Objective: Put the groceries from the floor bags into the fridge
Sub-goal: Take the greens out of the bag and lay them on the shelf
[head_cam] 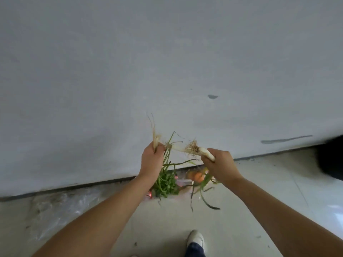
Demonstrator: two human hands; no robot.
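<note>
Green herbs [165,184] in left hand [151,160], scallion [202,152] in right hand [218,166], near wall edge.

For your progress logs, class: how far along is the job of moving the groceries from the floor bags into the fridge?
Nothing shows as done; no fridge is in view. In hand: left hand grips leafy greens, right hand grips a spring onion. Left: orange produce on the floor.

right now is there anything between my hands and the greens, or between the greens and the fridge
Nothing stands between hands and greens: the left hand already grips the leafy herb bunch near its roots, and the right hand grips the spring onions. The fridge is not in view, only the grey wall ahead, so that path cannot be judged.
</note>
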